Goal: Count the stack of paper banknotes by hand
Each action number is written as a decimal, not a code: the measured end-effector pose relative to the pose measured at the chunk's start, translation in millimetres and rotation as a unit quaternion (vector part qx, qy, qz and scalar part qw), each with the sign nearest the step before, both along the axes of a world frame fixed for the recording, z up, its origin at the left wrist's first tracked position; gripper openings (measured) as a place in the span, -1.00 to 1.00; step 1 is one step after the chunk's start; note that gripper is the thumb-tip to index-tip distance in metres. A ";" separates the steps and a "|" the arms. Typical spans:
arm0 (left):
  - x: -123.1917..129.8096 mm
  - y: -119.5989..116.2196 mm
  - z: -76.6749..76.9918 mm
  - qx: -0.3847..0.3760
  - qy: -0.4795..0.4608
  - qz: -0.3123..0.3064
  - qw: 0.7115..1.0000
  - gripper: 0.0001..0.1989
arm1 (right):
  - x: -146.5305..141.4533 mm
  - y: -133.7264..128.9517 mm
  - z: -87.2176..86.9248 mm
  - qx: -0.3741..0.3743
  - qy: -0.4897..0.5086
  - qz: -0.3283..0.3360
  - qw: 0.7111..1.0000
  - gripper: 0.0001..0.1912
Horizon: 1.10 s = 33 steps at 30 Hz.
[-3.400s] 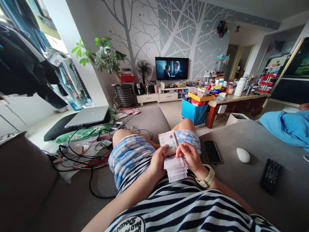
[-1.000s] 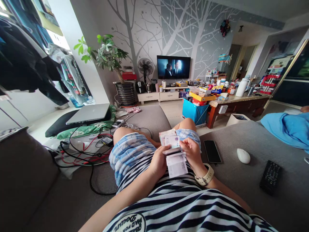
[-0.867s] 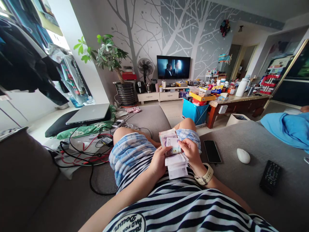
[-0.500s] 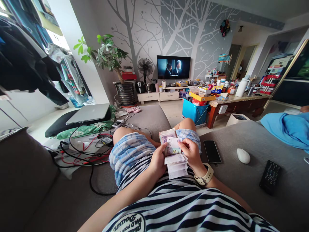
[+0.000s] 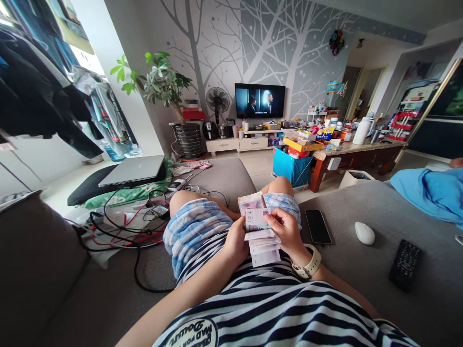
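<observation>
Above my lap, a bundle of banknotes (image 5: pixel 258 219) is held between my two hands. My left hand (image 5: pixel 236 239) grips the bundle's left side, its fingers mostly hidden behind the paper. On the right edge of the front note, my right hand (image 5: pixel 287 228) pinches with thumb and fingers. Several folded notes (image 5: pixel 265 250) hang down below in overlapping layers, and pinkish notes (image 5: pixel 251 201) stick up behind the front one. A cream watch (image 5: pixel 306 262) is on my right wrist.
On the grey sofa to my right lie a black phone (image 5: pixel 318 226), a white mouse (image 5: pixel 364 233) and a remote control (image 5: pixel 405 264). Tangled cables (image 5: pixel 126 231) and a laptop (image 5: pixel 132 170) are on the left. A cluttered table (image 5: pixel 356 150) stands ahead on the right.
The front note between my hands has shifted slightly left and down and shows a different face. My hands stay in nearly the same place.
</observation>
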<state>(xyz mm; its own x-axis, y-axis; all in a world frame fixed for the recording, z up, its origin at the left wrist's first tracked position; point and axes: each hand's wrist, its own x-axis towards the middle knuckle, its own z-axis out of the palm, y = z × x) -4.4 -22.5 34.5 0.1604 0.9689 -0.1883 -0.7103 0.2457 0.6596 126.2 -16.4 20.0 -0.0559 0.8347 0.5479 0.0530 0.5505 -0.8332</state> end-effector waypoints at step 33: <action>-2.7 -3.2 0.7 -0.003 0.021 0.008 1.000 -0.84 | 0.5 9.4 -9.8 -0.008 0.010 -0.025 1.000 -0.56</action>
<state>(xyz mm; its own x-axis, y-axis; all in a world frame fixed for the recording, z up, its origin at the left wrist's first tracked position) -7.1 -25.7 35.3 0.1365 0.9703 -0.1996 -0.6862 0.2379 0.6874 126.7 -7.0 10.3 -0.0040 0.8445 0.5356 0.0633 0.5348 -0.8426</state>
